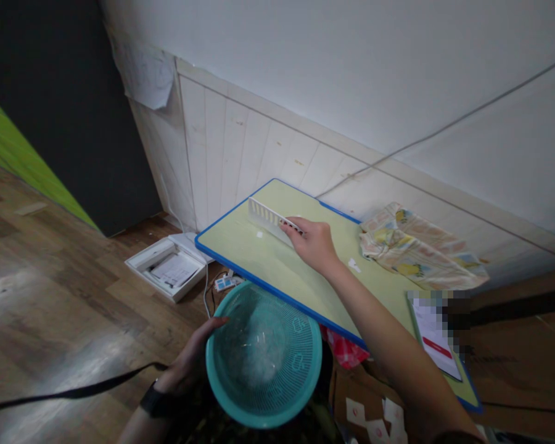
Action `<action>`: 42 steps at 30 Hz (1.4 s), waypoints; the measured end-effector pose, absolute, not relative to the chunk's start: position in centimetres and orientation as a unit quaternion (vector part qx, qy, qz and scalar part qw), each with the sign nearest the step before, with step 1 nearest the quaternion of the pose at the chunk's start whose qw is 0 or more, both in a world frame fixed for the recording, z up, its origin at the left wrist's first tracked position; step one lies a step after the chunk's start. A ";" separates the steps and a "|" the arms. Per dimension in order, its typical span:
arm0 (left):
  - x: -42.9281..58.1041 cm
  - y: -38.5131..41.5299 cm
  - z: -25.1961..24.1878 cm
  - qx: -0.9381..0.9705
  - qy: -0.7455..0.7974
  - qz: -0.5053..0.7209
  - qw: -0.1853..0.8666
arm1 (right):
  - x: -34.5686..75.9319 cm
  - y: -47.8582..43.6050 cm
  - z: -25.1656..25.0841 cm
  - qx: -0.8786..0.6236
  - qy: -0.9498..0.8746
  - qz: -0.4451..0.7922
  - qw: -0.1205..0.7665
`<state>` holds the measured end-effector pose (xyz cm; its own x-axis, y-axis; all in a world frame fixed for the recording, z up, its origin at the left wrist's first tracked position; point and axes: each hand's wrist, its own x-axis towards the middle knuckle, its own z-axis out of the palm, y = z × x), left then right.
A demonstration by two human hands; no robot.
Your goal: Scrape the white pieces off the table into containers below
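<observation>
Clasping a teal basket (pixel 264 422) by its rim, the person's left grip (pixel 197 345) is closed; clear, film-like material (pixel 258 354) lies inside, right of that grip. Farther off, the right grip (pixel 311 242) pinches the end of a white slotted piece (pixel 261 216), held on edge over the yellow-green tabletop (pixel 226 239); whether it touches cannot be told. Right of this grip lies patterned cloth (pixel 411 246); beyond stands a panelled wall (pixel 254 139).

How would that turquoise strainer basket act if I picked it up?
The turquoise strainer basket would probably feel light for its size, because its walls are full of holes. Its thick, round rim suggests it may be stiff. With the left hand at one side, it could tilt.
</observation>
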<state>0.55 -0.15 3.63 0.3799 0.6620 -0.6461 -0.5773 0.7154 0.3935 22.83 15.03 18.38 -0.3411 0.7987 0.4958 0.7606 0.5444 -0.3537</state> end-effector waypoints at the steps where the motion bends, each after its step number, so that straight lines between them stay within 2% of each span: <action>1: 0.5 -0.2 3.6 0.054 0.406 0.375 0.831 | 22.5 15.4 18.2 -0.475 -0.823 0.029 0.311; 17: 0.1 -0.2 2.2 0.073 0.389 0.382 0.835 | 25.0 14.3 19.2 -0.500 -0.821 -0.046 0.272; 25: 0.5 -0.1 3.1 0.062 0.403 0.391 0.825 | 26.0 14.4 20.2 -0.517 -0.796 -0.057 0.309; 42: 0.3 0.0 2.5 0.069 0.413 0.386 0.822 | 26.2 15.5 18.7 -0.532 -0.777 -0.038 0.334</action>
